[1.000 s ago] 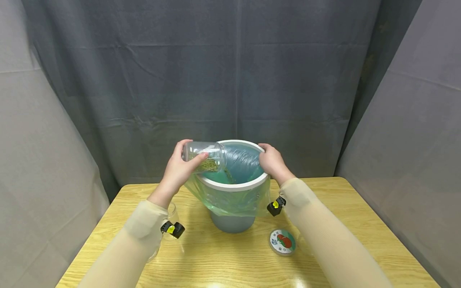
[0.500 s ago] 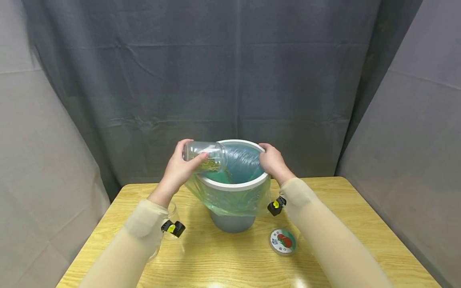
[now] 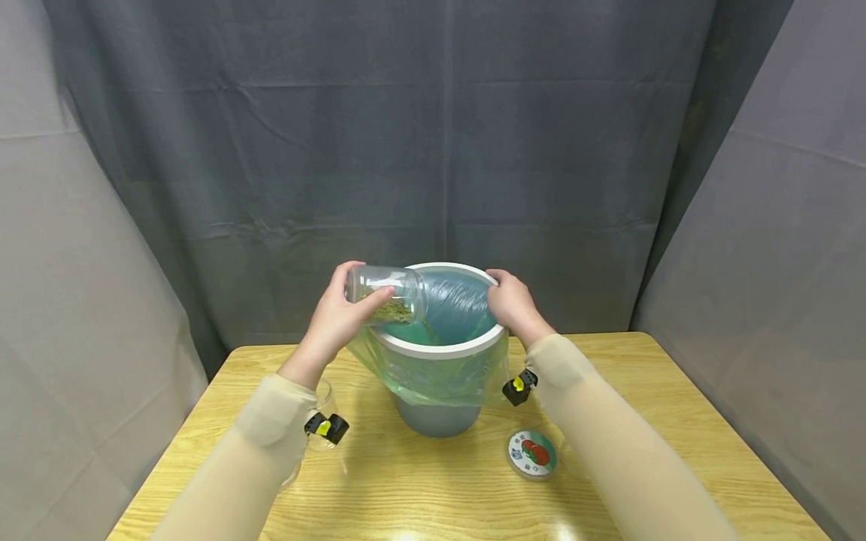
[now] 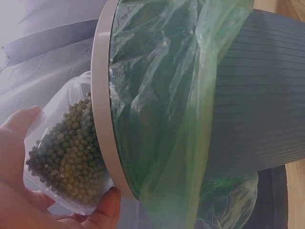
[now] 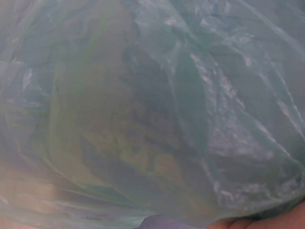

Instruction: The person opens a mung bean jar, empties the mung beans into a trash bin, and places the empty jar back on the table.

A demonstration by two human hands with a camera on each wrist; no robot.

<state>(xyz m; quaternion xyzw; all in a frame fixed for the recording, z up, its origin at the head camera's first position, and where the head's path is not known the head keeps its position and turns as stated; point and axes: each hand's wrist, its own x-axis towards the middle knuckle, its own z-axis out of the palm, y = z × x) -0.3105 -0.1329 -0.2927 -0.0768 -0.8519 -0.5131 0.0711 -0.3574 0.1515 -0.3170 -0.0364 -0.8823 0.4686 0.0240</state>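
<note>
My left hand [image 3: 333, 317] grips a clear jar [image 3: 374, 276] lying on its side, its mouth over the left part of a grey trash bin [image 3: 436, 421]. Small green beans, which look like mung beans [image 4: 71, 152], fill the jar's lower side in the left wrist view, and a thin stream of them drops into the bin. A green trash bag [image 3: 440, 381] lines the bin and hangs over its outside under a white rim ring [image 3: 433, 352]. My right hand [image 3: 512, 302] grips the rim at the right. Bag plastic fills most of the right wrist view.
A round lid or tin with a tomato picture [image 3: 531, 454] lies on the wooden table [image 3: 419, 503], in front of the bin and to its right. Clear glassware [image 3: 326, 398] stands partly hidden behind my left forearm. Grey curtains [image 3: 325, 150] enclose the back and sides.
The bean stream from the jar has grown thinner, and the beans inside sit slightly lower. Both hands and the bin stay almost in place.
</note>
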